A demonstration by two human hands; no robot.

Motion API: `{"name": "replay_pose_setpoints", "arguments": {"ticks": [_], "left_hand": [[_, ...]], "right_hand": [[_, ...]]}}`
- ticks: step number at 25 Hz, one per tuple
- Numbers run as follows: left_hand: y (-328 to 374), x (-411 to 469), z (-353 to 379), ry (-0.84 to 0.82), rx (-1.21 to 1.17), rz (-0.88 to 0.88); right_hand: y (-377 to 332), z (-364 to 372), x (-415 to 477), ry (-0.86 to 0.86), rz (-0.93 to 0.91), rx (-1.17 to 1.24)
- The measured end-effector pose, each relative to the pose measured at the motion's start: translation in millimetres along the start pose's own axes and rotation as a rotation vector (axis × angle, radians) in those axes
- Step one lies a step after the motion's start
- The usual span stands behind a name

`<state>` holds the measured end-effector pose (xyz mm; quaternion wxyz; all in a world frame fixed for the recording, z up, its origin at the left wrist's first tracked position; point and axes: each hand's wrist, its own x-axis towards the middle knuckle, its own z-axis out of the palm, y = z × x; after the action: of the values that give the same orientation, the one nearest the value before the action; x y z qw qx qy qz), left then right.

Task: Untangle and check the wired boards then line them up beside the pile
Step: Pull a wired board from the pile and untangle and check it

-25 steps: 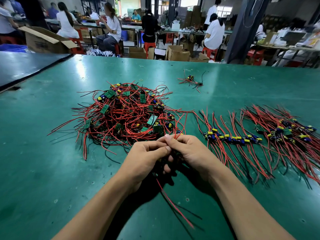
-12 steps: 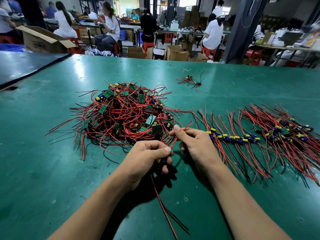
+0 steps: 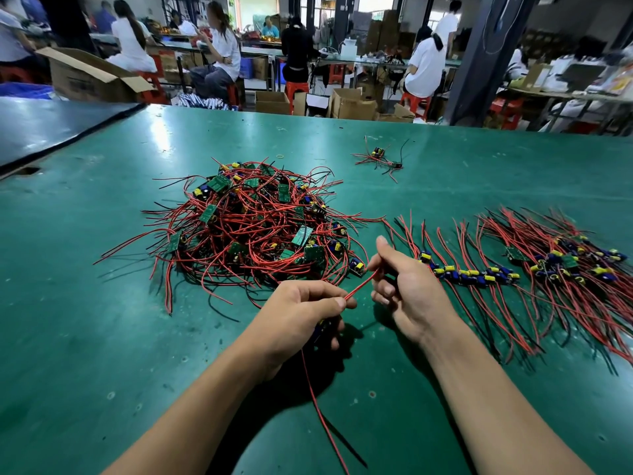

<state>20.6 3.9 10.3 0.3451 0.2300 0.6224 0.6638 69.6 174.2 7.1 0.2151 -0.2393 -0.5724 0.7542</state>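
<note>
- A small wired circuit board (image 3: 320, 332), mostly hidden, sits in the curled left hand (image 3: 301, 311) above the green table (image 3: 85, 337); one thin red wire (image 3: 359, 286) runs taut to the right hand (image 3: 406, 289), another hangs down.
- The right hand pinches that wire, index finger raised.
- Both forearms reach forward between the tangled pile of red-wired green boards (image 3: 253, 231) and the lined-up row of boards (image 3: 476, 274).
</note>
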Motion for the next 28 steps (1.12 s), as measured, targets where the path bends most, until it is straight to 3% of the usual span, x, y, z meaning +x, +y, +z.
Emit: {"name": "replay_pose_setpoints", "arguments": {"ticks": [2, 4, 7, 12, 16, 18, 19, 21, 24, 28], "left_hand": [[0.0, 0.9, -0.1, 0.002, 0.046, 0.015], [0.1, 1.6, -1.2, -0.007, 0.085, 0.029], [0.1, 2.1, -1.4, -0.018, 0.105, 0.036], [1.3, 1.4, -4.5, -0.035, 0.067, 0.025], [1.2, 2.2, -5.3, -0.042, 0.049, 0.003], [0.9, 2.3, -5.2, -0.041, 0.049, 0.000], [0.8, 2.4, -5.1, -0.040, 0.046, 0.003], [0.5, 2.0, -5.4, -0.035, 0.041, 0.008], [0.0, 1.1, -5.2, -0.032, 0.081, 0.021], [-0.2, 0.9, -3.7, 0.003, 0.082, 0.025]], "right_hand": [[3.5, -7.9, 1.3, 0.113, -0.309, -0.550], [8.5, -10.7, 2.9, 0.221, -0.609, -0.859], [9.0, -9.7, 2.6, 0.247, -0.732, -0.861], [6.1, -8.3, 2.6, 0.160, -0.398, -0.436], [9.7, -8.9, 2.8, 0.277, -0.728, -0.717], [12.1, -10.2, 4.4, 0.311, -0.789, -0.765], [13.6, -11.5, 7.2, 0.328, -0.751, -0.749], [11.4, -11.3, 10.0, 0.273, -0.500, -0.583], [4.7, -6.3, 8.8, 0.137, -0.063, -0.083], [5.5, -3.4, 5.5, 0.087, -0.021, -0.020]]}}
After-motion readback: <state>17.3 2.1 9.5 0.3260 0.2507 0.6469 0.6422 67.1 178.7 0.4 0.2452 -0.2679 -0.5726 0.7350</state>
